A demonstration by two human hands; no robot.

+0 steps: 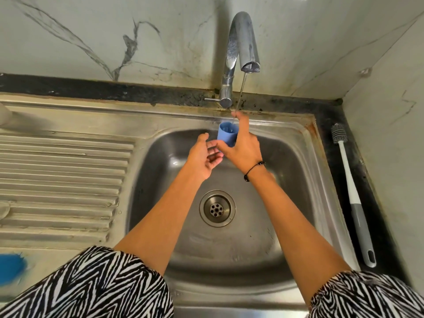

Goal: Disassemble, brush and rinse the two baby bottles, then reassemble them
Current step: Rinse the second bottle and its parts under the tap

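While a thin stream of water point(241, 92) falls from the curved chrome faucet point(241, 42) at the back rim of the sink point(321, 180), the right hand point(243, 148) holds a small blue cap point(227, 135) under it, over the back part of the basin. It is a pale matte blue, shaped like a short cup that narrows slightly toward its base, held mouth up and tilted a little toward the left, with the water running into its open top and a darker blue showing inside. Right thumb and fingers wrap its right side and lower edge, the index finger stretched straight up past the rim toward the stream; a dark cord bracelet point(253, 170) circles that wrist. Just beside it on the left, the left hand point(206, 157) is cupped palm up with fingers loosely spread and slightly curled, holding nothing, its fingertips close under the cap's base; whether they touch it cannot be told. Below both hands lies the round drain point(217, 208) in the middle of the basin. Along the dark counter strip at the sink's right edge lies a bottle brush point(351, 191), grey bristle head toward the wall, white shaft and grey handle toward the front. Zebra-striped sleeves point(110, 285) cover both upper arms.
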